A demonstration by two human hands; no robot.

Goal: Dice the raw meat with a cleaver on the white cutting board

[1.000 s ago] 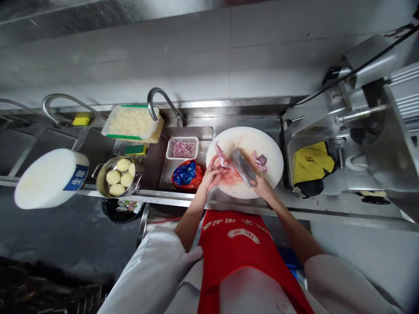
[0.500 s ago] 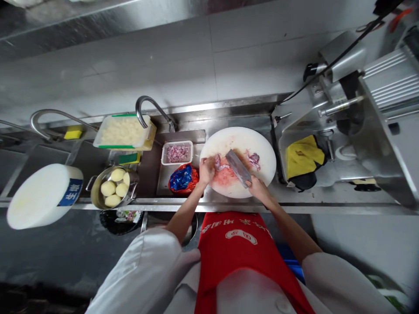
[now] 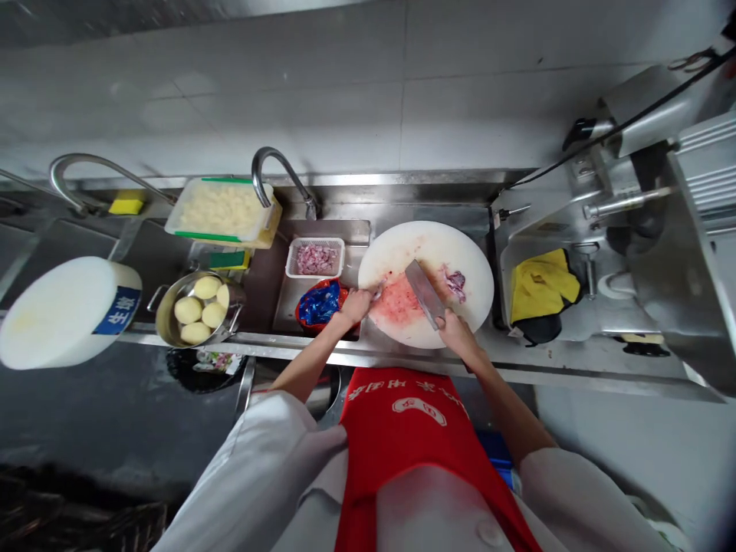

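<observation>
Steel-grey rectangular cleaver: in right hand, fingers wrapped round its near end. Blade slants far-left across the middle of a round white cutting board. Left hand at the board's left edge, fingers drawn together; small pale scrap at the tips, can't tell if pinched. Purplish-red meaty clump lies on the board right of the blade, apart from both hands. Wet red smear left of blade.

Board sits on stainless-steel tabletop. Left of it, sink with white plastic basket of chopped pink pieces, shiny blue-and-red plastic bag on its near side. Farther left, round steel pot of pale-yellow peeled potatoes. Right: crumpled yellow cloth. Far side: grey tiled wall.
</observation>
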